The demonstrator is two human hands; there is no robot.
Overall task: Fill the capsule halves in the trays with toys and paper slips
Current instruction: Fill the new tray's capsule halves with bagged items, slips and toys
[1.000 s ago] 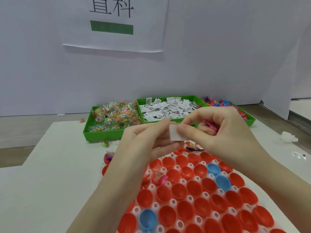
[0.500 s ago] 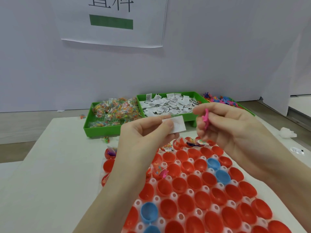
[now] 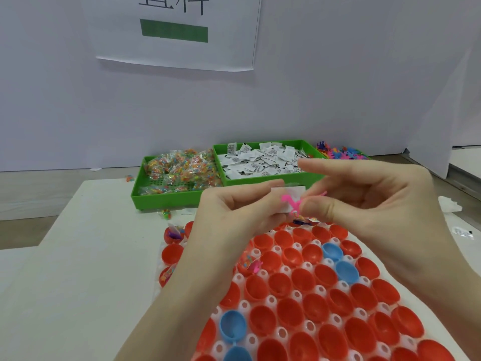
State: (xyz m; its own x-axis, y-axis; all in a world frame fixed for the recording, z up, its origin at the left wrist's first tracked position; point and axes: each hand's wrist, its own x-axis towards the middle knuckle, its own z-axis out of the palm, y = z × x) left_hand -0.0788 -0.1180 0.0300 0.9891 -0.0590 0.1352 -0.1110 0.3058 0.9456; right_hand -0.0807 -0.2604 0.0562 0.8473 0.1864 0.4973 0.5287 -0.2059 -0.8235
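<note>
Head view: a white paper slip is pinched by the left hand, and a pink toy by the right hand, touching, just above the capsule tray's red halves.

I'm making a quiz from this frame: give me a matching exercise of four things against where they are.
Things:
1. paper slip
2. pink toy
3. bagged toys
4. blue capsule half

Places:
A. left green bin
B. pinched by left hand
C. near-left of the capsule tray
D. pinched by right hand

Pairs: 1-B, 2-D, 3-A, 4-C
</note>
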